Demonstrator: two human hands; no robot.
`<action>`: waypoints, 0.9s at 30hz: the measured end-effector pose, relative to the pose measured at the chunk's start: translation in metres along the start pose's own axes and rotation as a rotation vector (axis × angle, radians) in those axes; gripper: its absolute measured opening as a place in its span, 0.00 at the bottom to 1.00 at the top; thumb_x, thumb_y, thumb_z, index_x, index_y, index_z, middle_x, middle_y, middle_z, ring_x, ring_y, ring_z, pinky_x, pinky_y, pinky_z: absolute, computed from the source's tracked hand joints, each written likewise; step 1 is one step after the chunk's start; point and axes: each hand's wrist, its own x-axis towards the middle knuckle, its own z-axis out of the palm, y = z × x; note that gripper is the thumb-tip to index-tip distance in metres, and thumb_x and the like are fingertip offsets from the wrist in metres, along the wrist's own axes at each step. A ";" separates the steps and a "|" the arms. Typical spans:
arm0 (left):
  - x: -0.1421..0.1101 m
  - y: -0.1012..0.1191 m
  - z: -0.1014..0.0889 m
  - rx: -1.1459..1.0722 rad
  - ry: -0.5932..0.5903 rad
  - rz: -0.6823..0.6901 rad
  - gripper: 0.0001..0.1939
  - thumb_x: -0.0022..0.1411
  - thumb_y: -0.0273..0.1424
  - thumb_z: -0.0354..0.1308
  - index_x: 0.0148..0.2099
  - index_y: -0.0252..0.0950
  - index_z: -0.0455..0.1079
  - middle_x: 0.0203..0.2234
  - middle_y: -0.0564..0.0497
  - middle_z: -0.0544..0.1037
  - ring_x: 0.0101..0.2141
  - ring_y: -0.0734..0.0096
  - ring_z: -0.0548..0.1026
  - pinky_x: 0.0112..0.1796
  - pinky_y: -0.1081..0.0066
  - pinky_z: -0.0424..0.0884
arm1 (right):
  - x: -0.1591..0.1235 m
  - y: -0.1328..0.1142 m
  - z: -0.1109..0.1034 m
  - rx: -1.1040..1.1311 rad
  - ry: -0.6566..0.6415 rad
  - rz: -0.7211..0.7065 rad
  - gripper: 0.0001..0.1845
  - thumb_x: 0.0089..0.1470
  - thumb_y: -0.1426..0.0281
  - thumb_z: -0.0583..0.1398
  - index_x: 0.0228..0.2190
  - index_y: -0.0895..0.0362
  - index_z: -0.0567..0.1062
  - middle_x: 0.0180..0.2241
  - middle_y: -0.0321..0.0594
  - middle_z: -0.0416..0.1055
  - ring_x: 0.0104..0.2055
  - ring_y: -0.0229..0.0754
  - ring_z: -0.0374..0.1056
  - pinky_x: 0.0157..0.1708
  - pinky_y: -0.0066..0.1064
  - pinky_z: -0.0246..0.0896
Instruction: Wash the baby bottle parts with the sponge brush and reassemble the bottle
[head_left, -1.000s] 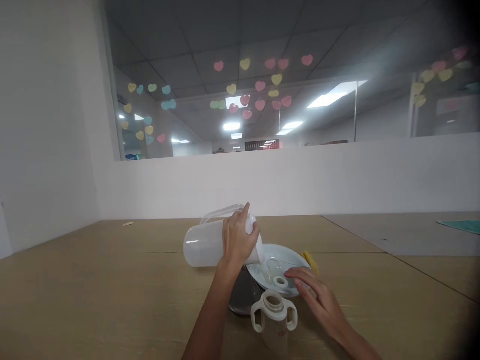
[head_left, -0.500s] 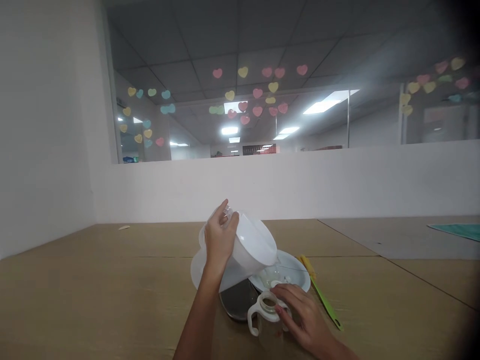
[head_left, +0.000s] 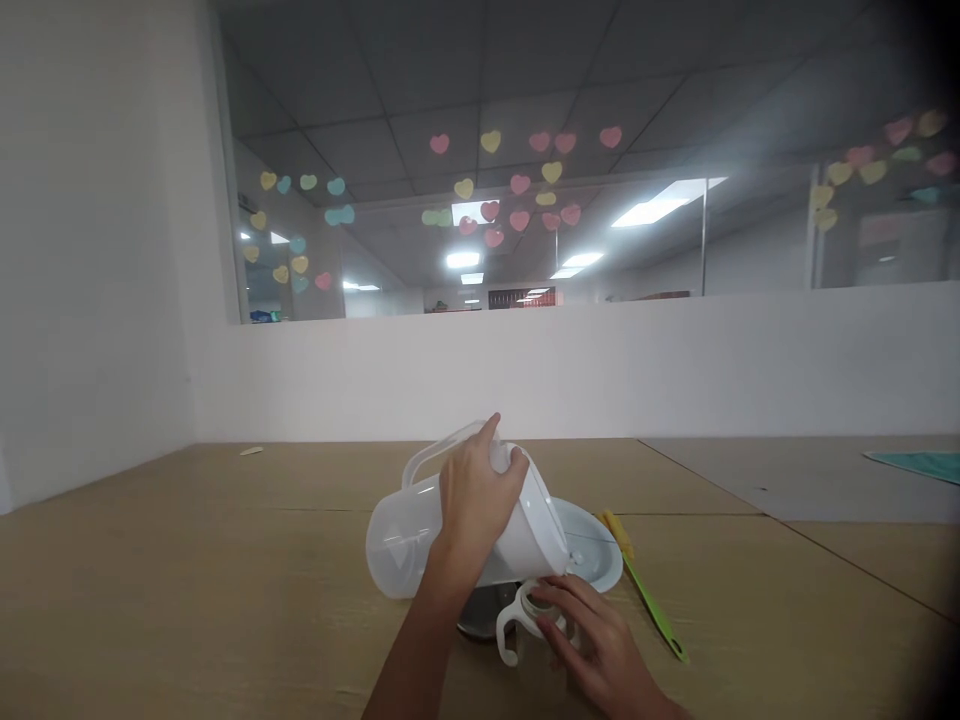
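Note:
My left hand [head_left: 474, 510] is wrapped round a translucent white plastic jug [head_left: 409, 535], tipped almost onto its side with its mouth over a small two-handled baby bottle [head_left: 525, 630]. My right hand [head_left: 596, 650] is closed round that bottle's body and steadies it on the wooden table [head_left: 187, 590]. Behind the bottle lies a pale blue-white bowl [head_left: 600, 550]. A dark round lid or dish [head_left: 476, 618] sits partly hidden under the jug.
A green-handled brush with a yellow head [head_left: 645, 590] lies right of the bowl. A teal cloth [head_left: 915, 462] lies at the far right. A low white wall [head_left: 600, 370] with glass above it, carrying heart stickers, runs behind the table.
The jug first poured toward the bowl, was lifted upright, and is now tipped over the bottle's mouth. My right hand moved from the bowl's rim to grip the bottle.

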 end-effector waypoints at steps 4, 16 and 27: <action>0.000 -0.003 0.006 0.071 -0.016 0.031 0.26 0.55 0.34 0.53 0.57 0.40 0.63 0.40 0.45 0.76 0.43 0.57 0.72 0.43 0.64 0.66 | -0.002 0.002 0.001 -0.011 0.002 0.005 0.13 0.53 0.63 0.56 0.38 0.52 0.76 0.38 0.44 0.75 0.42 0.43 0.72 0.40 0.32 0.69; 0.001 -0.001 0.000 0.148 -0.028 0.024 0.26 0.56 0.35 0.50 0.58 0.38 0.62 0.42 0.43 0.76 0.44 0.55 0.71 0.42 0.62 0.65 | 0.002 0.002 -0.001 -0.052 0.068 -0.072 0.13 0.53 0.66 0.56 0.40 0.55 0.74 0.37 0.44 0.75 0.41 0.42 0.71 0.39 0.32 0.68; 0.001 -0.003 -0.006 0.317 -0.061 0.011 0.25 0.56 0.35 0.49 0.57 0.38 0.63 0.41 0.43 0.76 0.42 0.56 0.72 0.41 0.64 0.65 | 0.002 0.001 -0.003 -0.043 0.060 -0.037 0.13 0.53 0.65 0.57 0.40 0.55 0.75 0.39 0.44 0.75 0.41 0.43 0.71 0.39 0.33 0.69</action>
